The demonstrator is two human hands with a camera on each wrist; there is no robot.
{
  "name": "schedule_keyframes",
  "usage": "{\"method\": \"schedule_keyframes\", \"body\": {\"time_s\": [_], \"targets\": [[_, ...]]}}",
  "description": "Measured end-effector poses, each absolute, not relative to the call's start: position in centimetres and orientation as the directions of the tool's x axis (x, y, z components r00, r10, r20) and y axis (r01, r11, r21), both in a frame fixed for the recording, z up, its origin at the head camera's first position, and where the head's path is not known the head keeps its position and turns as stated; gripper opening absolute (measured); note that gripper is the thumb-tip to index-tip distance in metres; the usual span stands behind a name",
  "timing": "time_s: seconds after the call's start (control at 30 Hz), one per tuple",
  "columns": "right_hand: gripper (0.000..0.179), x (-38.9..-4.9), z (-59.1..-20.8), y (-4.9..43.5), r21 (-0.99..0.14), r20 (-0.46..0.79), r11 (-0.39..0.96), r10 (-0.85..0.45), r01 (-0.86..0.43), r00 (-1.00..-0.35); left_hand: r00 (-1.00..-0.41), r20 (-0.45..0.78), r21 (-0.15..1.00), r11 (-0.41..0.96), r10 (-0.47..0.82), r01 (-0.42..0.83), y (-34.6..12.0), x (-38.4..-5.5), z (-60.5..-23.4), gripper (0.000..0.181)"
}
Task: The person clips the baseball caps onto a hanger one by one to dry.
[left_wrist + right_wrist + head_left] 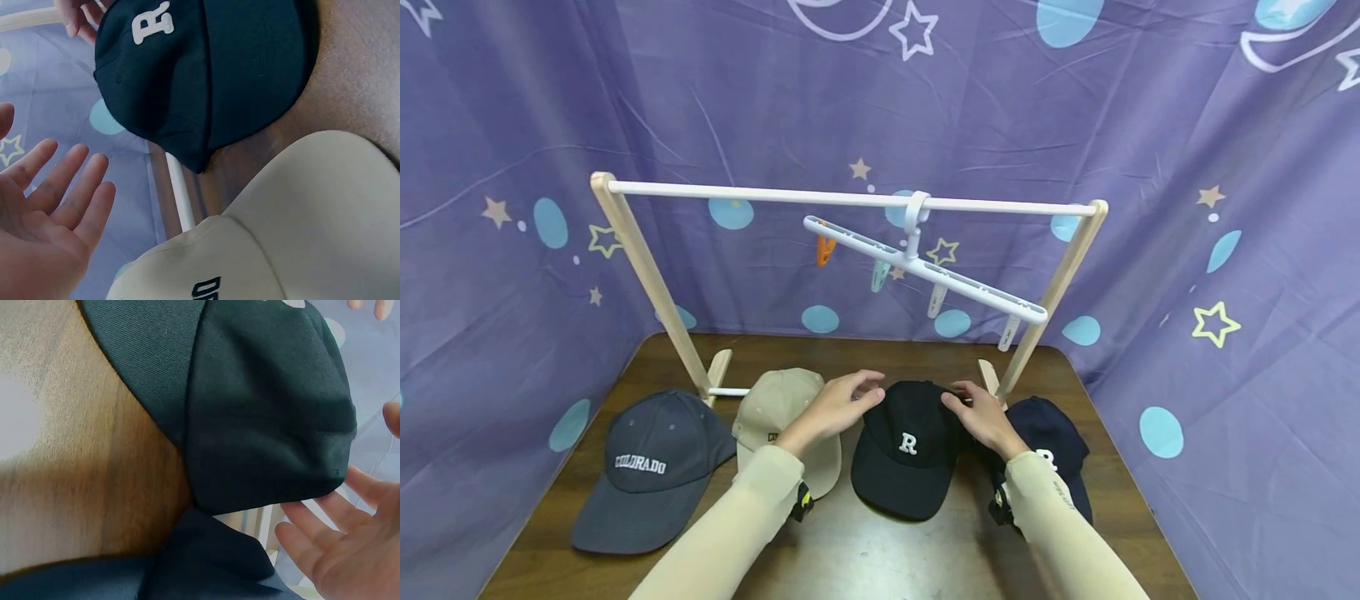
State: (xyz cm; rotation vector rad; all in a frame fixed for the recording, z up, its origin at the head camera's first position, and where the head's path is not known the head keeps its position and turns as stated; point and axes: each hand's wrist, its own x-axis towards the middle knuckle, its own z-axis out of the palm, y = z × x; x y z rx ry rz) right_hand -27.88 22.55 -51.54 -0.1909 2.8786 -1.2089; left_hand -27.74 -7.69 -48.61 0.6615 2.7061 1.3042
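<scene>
Black R cap (904, 471): on the table (857, 558), between the two grips.
Left grip (841, 406): fingers spread, just beside the cap, apart from it.
Right grip (987, 417): fingers spread, tips at the cap's edge, apparently touching.
Reach: seemingly the step in hand, nothing held yet.
Lift: would call for both grips closing evenly.
Clip hanger (970, 287): above and beyond both grips.

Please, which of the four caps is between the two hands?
The black cap, third from the left: the left hand and right hand flank it. The grey cap and beige cap lie farther left, the navy cap farther right.
</scene>
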Motion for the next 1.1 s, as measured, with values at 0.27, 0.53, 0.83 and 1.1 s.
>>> {"method": "schedule_keyframes", "body": {"time_s": [0.27, 0.53, 0.83, 1.1], "targets": [[0.055, -28.1, -52.1, 21.7, -0.691, 0.017, 0.720, -0.071, -0.063, -0.997, -0.910, 0.114, 0.774, 0.540, 0.398, 0.332, -7.2, -27.6, -49.5, 0.041], [0.055, -28.4, -52.3, 21.3, -0.685, 0.004, 0.728, -0.034, -0.028, -0.999, -0.913, 0.100, 0.788, 0.529, 0.395, 0.315, -6.5, -27.7, -50.0, 0.043], [0.054, -28.8, -52.5, 21.3, -0.693, -0.008, 0.721, -0.024, -0.012, -1.000, -0.914, 0.080, 0.788, 0.536, 0.398, 0.303, -5.8, -27.7, -50.3, 0.045], [0.045, -29.1, -52.2, 20.8, -0.712, -0.018, 0.703, -0.003, 0.011, -1.000, -0.918, 0.074, 0.798, 0.529, 0.389, 0.288, -5.4, -28.0, -51.0, 0.044]]}}
